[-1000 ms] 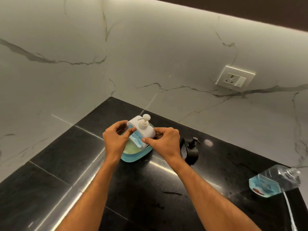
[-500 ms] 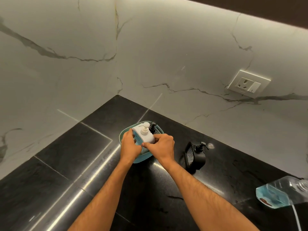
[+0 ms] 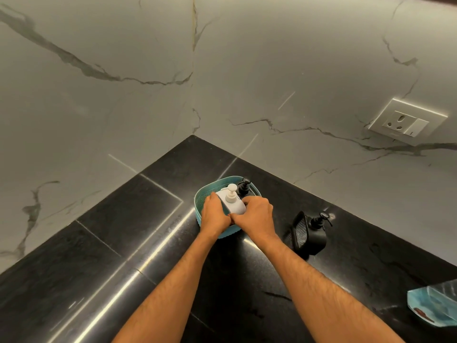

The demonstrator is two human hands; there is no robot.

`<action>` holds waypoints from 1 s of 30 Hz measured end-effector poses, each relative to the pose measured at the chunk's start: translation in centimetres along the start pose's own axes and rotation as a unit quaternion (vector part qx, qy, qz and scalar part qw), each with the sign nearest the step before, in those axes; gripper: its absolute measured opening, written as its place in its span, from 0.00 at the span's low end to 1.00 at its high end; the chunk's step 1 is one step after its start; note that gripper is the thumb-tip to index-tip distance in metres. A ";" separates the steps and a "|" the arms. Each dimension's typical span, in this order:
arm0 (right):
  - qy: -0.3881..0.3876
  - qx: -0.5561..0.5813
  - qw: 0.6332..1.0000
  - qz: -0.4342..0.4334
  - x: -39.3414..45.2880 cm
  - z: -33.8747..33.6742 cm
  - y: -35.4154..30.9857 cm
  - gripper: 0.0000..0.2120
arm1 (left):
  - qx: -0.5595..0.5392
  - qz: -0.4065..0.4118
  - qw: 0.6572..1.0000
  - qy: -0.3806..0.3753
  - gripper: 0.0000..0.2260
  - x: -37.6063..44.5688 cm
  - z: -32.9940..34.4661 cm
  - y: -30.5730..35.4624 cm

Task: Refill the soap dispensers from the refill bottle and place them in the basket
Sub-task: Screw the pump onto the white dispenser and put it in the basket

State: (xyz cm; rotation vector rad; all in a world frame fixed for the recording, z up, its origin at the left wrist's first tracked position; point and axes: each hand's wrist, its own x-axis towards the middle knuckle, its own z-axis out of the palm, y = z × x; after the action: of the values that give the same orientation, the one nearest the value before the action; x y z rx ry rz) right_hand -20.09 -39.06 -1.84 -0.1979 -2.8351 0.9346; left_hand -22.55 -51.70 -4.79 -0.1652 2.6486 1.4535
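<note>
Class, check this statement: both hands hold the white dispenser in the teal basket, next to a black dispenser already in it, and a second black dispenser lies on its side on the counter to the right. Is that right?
One detail is wrong. The head view shows the second black dispenser standing upright on the counter, not lying on its side. The rest holds: the left hand and right hand hold the white dispenser in the teal basket, beside a black dispenser.

Two bare forearms, hairy, no sleeves; hands: left, right, no rings visible.
</note>
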 end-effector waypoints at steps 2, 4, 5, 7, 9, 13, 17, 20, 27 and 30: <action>-0.003 -0.010 1.000 -0.007 0.1 0.0 0.1 0.16 | -0.007 0.003 1.000 0.009 0.25 0.1 0.2 -0.3; -0.011 -0.021 1.000 -0.007 0.3 -0.2 0.0 0.18 | -0.010 0.015 1.000 0.025 0.23 0.0 0.4 -0.4; -0.014 -0.025 1.000 -0.007 0.4 -0.3 0.0 0.19 | -0.006 0.022 0.999 0.032 0.22 -0.1 0.5 -0.2; -0.019 -0.028 0.999 -0.005 0.6 -0.2 0.1 0.17 | 0.010 0.023 0.999 0.037 0.22 -0.2 0.7 0.2; -0.013 -0.030 0.999 -0.006 0.7 0.0 0.4 0.15 | 0.031 0.013 0.999 0.038 0.24 -0.2 0.9 0.5; 0.016 -0.052 0.998 -0.024 0.4 0.4 0.5 0.16 | 0.096 -0.008 0.995 0.015 0.38 -0.2 1.5 0.9; 0.022 -0.064 0.997 -0.031 -0.2 0.4 0.4 0.13 | 0.132 -0.024 0.991 0.001 0.40 -0.1 1.8 1.1; 0.025 -0.069 0.997 -0.022 -0.1 0.1 0.3 0.15 | 0.098 -0.038 0.994 0.004 0.32 0.5 1.9 0.5; 0.023 -0.063 0.997 -0.022 -0.4 0.1 0.4 0.14 | 0.107 -0.022 0.994 0.008 0.35 0.3 1.8 0.7; 0.016 -0.052 0.998 -0.027 -0.6 0.1 0.6 0.13 | 0.142 -0.007 0.990 -0.011 0.42 0.0 1.6 1.0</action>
State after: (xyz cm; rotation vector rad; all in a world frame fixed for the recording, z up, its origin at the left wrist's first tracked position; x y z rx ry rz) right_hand -19.52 -38.78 -2.34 -0.1452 -2.8474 0.7663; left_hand -22.65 -49.84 -4.83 -0.1377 2.7910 1.0500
